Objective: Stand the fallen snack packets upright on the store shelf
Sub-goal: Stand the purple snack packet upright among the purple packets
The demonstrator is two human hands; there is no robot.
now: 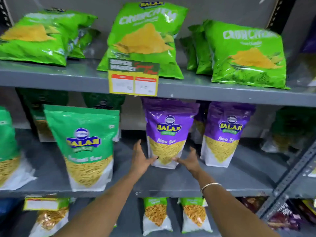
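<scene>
both forearms reach in from the near edge, over the middle shelf (171, 183). left hand (141, 159) sits at the lower left corner of the purple aloo sev packet (166, 134), fingers open and flat along its side, thumb on the front face. right hand (189, 159) mirrors it at the lower right corner, fingers spread, thumb tip touching the base. neither hand is clenched; the packet is bracketed between them, not lifted (its base rests on the shelf). its long axis runs near-vertical, top leaning slightly toward the far wall. both hands equally near. judgement: packet close to upright; next move is squaring the base. farther right, a second purple packet (225, 134) stands alone.
</scene>
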